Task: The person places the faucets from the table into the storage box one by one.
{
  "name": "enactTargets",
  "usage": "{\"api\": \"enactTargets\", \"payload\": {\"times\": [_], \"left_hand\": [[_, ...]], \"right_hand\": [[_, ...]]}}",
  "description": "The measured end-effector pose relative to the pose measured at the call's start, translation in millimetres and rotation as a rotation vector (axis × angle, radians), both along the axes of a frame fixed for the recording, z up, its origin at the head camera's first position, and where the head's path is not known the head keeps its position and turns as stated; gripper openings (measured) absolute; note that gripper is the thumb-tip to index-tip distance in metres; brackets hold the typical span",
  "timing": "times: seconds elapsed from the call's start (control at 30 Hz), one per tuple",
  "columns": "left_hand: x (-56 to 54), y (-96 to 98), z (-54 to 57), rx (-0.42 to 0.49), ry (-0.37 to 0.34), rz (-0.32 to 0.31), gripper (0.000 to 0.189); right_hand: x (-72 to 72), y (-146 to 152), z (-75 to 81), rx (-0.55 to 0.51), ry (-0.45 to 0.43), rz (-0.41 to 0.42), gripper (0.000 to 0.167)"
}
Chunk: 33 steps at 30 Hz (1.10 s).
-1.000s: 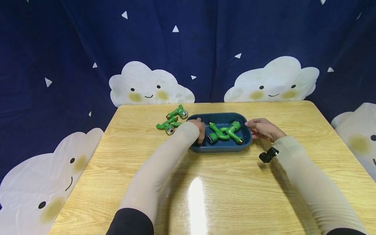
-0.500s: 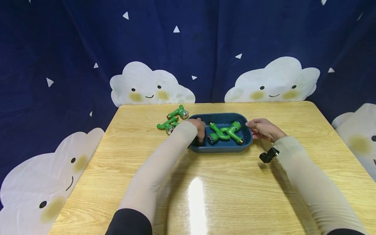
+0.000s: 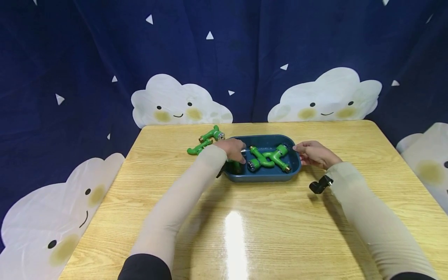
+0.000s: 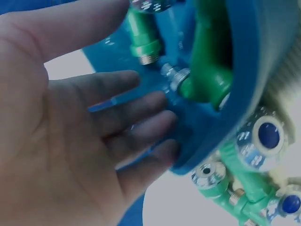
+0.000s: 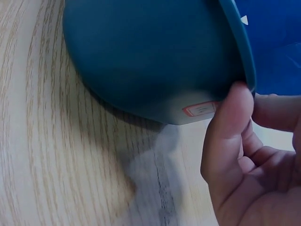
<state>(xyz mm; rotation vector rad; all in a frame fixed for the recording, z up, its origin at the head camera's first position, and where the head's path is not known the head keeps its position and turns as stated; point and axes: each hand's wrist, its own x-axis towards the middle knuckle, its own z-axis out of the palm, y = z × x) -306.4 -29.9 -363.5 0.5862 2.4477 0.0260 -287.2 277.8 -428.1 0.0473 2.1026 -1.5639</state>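
Observation:
A dark blue plastic bin (image 3: 259, 178) holds green faucets. Two of them, one faucet (image 3: 258, 156) and another faucet (image 3: 280, 154), lie crossed toward its right side. A further faucet (image 3: 237, 168) lies at the left end, partly hidden under my left hand (image 3: 231, 148). In the left wrist view that hand shows its palm, fingers spread and holding nothing, over the bin's end; a green faucet (image 4: 211, 75) lies past the fingertips. My right hand (image 3: 315, 153) pinches the bin's right rim between thumb and finger, as the right wrist view shows too.
Left of the bin, on the wooden table (image 3: 280, 225), lie more green faucets, one faucet (image 3: 212, 134) behind another faucet (image 3: 200, 147). A small sticker (image 5: 200, 109) marks the bin's side. Behind the table hangs a navy cloud-print curtain (image 3: 252, 58).
My left hand has risen from inside the bin's left end and shifted slightly left, its fingers opening. A faucet now shows beneath it. My right hand stays on the rim.

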Motion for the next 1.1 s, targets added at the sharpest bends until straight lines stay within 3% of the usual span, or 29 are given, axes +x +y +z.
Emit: {"api": "enactTargets", "payload": {"times": [0.17,0.3,0.5,0.7,1.1], "left_hand": [[3.8,-25.3,12.3,0.222,0.117,-0.053,0.059],[7.5,-51.1,26.0,0.382,0.222,-0.042,0.052],[9.6,-80.9,33.5,0.487,0.338,0.009,0.046],[12.4,-97.6,20.4,0.508,0.302,0.078,0.044],[5.4,-111.9,-19.6,0.419,0.284,0.170,0.048]], "right_hand": [[0.6,-3.3,-0.3,0.016,0.005,0.008,0.041],[-0.5,-4.2,0.7,0.016,-0.004,0.003,0.035],[-2.9,-1.5,1.8,0.019,0.004,-0.014,0.034],[-1.7,0.0,0.2,0.014,-0.016,-0.012,0.038],[1.8,-0.7,2.8,-0.004,-0.012,-0.012,0.036]]}}
